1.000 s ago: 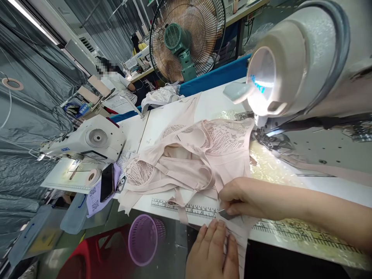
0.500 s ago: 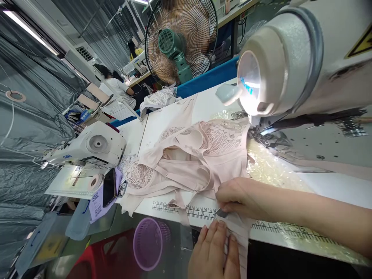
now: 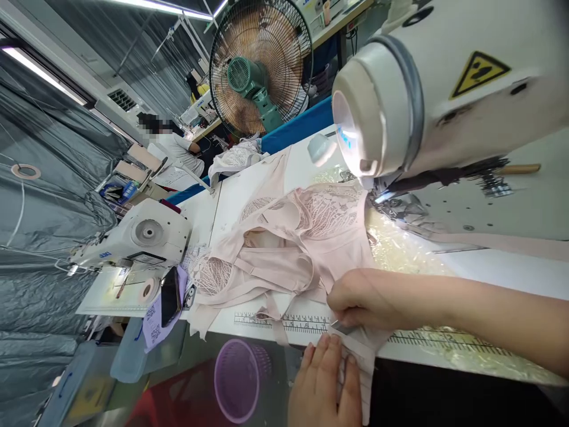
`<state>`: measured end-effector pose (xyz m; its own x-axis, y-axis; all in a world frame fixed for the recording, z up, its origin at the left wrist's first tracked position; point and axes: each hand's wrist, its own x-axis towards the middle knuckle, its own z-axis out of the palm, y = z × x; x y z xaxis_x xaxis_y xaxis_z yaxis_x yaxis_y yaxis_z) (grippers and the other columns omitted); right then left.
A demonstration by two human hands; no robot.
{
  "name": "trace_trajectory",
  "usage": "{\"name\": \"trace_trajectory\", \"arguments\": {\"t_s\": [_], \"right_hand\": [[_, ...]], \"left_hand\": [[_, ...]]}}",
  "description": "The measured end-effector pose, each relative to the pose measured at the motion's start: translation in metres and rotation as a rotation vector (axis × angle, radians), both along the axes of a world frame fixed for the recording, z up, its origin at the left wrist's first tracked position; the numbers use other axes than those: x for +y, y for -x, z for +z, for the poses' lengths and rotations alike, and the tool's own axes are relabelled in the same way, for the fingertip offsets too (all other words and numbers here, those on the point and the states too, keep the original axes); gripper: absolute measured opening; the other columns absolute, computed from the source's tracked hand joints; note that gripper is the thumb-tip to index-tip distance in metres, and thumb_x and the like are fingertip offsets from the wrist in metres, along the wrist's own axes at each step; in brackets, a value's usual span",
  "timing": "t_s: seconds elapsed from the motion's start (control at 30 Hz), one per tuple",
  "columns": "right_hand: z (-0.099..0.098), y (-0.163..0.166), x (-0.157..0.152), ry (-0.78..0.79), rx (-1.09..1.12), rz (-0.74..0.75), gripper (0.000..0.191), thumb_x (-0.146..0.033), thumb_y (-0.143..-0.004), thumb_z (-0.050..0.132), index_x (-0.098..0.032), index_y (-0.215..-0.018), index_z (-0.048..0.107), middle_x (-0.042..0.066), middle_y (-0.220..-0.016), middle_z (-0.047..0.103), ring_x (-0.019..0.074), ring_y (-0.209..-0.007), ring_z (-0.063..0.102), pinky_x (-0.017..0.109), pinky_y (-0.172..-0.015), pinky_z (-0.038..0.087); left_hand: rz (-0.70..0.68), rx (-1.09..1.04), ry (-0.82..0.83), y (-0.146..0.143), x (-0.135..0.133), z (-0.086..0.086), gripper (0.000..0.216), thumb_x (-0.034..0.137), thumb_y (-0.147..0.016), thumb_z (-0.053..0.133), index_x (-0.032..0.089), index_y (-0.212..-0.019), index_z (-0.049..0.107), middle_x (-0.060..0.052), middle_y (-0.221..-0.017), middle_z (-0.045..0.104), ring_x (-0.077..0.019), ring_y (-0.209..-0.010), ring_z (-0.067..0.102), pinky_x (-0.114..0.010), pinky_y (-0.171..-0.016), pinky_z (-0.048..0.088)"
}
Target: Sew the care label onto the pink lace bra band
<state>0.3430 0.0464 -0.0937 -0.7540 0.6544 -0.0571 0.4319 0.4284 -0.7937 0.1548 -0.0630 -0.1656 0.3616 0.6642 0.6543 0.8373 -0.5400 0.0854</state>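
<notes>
A pale pink lace bra point(image 3: 275, 249) lies spread over the white table, its right end by the sewing machine. My right hand point(image 3: 358, 299) is closed in a fist at the bra's lower edge. From under its fingers pokes the grey metal tip of a small tool point(image 3: 342, 327); the rest of the tool is hidden. Just below, my left hand point(image 3: 324, 382) lies with outstretched fingers on a thin whitish pleated strip point(image 3: 365, 379) at the table's front edge.
A sewing machine head point(image 3: 382, 112) looms at upper right, with a second sewing machine point(image 3: 142, 234) at left. A phone point(image 3: 170, 296) lies on purple paper. Below the edge stands a purple basket point(image 3: 237, 379). A fan point(image 3: 262, 65) and a seated person point(image 3: 171, 148) are behind.
The view has shifted, so the near sewing machine appears further left and the purple basket further right. Both hands stay in nearly the same place on the work.
</notes>
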Motion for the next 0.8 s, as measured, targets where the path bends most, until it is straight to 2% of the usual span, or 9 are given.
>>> {"name": "trace_trajectory", "arguments": {"t_s": [0.13, 0.23, 0.3, 0.37, 0.43, 0.53, 0.67, 0.8], "right_hand": [[0.008, -0.004, 0.002, 0.107, -0.001, -0.061, 0.013, -0.009, -0.066, 0.055, -0.02, -0.059, 0.057, -0.002, -0.063, 0.058, 0.0141, -0.057, 0.05, 0.024, -0.051, 0.033], [0.008, -0.003, 0.001, 0.162, 0.036, -0.169, 0.009, -0.012, -0.067, 0.056, -0.019, -0.062, 0.055, 0.0, -0.064, 0.06, 0.0167, -0.06, 0.053, 0.025, -0.053, 0.036], [0.007, 0.0, -0.002, 0.239, 0.087, -0.254, 0.007, -0.014, -0.073, 0.052, -0.02, -0.069, 0.051, 0.0, -0.06, 0.06, 0.0159, -0.055, 0.055, 0.026, -0.052, 0.04], [0.005, 0.005, -0.006, 0.34, 0.154, -0.336, 0.008, -0.016, -0.082, 0.042, -0.02, -0.077, 0.047, 0.0, -0.062, 0.062, 0.0146, -0.053, 0.059, 0.025, -0.052, 0.044], [0.004, 0.01, -0.009, 0.42, 0.214, -0.406, 0.012, -0.016, -0.086, 0.034, -0.02, -0.082, 0.044, 0.003, -0.072, 0.065, 0.0147, -0.062, 0.064, 0.023, -0.054, 0.048], [0.002, 0.015, -0.01, 0.462, 0.263, -0.467, 0.013, -0.011, -0.085, 0.035, -0.019, -0.079, 0.044, 0.006, -0.081, 0.064, 0.0158, -0.074, 0.066, 0.022, -0.058, 0.049], [0.001, 0.015, -0.009, 0.42, 0.267, -0.501, 0.014, -0.006, -0.078, 0.041, -0.019, -0.074, 0.045, 0.003, -0.075, 0.061, 0.0157, -0.069, 0.063, 0.023, -0.059, 0.045], [0.002, 0.009, -0.006, 0.374, 0.257, -0.467, 0.015, -0.004, -0.069, 0.046, -0.018, -0.071, 0.05, 0.0, -0.065, 0.061, 0.0142, -0.062, 0.056, 0.024, -0.057, 0.042]], "left_hand": [[-0.134, 0.141, -0.007, 0.006, 0.003, 0.013, 0.03, 0.014, -0.083, 0.039, 0.017, -0.102, 0.061, -0.012, -0.105, 0.066, -0.0246, -0.105, 0.059, -0.04, -0.082, 0.053], [-0.209, 0.227, 0.021, 0.013, 0.011, 0.031, 0.025, 0.018, -0.08, 0.048, 0.02, -0.102, 0.06, -0.009, -0.104, 0.066, -0.0229, -0.101, 0.06, -0.038, -0.083, 0.052], [-0.272, 0.241, 0.075, 0.016, 0.016, 0.046, 0.02, 0.02, -0.08, 0.05, 0.02, -0.098, 0.059, -0.007, -0.101, 0.067, -0.0206, -0.095, 0.062, -0.036, -0.083, 0.052], [-0.331, 0.203, 0.231, 0.015, 0.023, 0.058, 0.017, 0.023, -0.083, 0.045, 0.018, -0.093, 0.058, -0.009, -0.099, 0.066, -0.0196, -0.091, 0.061, -0.034, -0.08, 0.052], [-0.319, 0.144, 0.352, 0.01, 0.029, 0.065, 0.017, 0.018, -0.085, 0.04, 0.017, -0.09, 0.056, -0.009, -0.092, 0.065, -0.0175, -0.084, 0.06, -0.03, -0.072, 0.053], [-0.241, 0.111, 0.356, 0.001, 0.04, 0.065, 0.019, 0.013, -0.085, 0.037, 0.017, -0.092, 0.054, -0.006, -0.079, 0.06, -0.016, -0.07, 0.057, -0.028, -0.059, 0.05], [-0.21, 0.198, 0.451, -0.005, 0.053, 0.067, 0.016, 0.014, -0.083, 0.039, 0.017, -0.09, 0.053, -0.006, -0.078, 0.054, -0.0168, -0.067, 0.053, -0.029, -0.058, 0.05], [-0.263, 0.289, 0.585, -0.005, 0.063, 0.081, 0.012, 0.01, -0.077, 0.044, 0.019, -0.084, 0.049, -0.006, -0.082, 0.054, -0.0177, -0.073, 0.054, -0.029, -0.061, 0.049]]}}
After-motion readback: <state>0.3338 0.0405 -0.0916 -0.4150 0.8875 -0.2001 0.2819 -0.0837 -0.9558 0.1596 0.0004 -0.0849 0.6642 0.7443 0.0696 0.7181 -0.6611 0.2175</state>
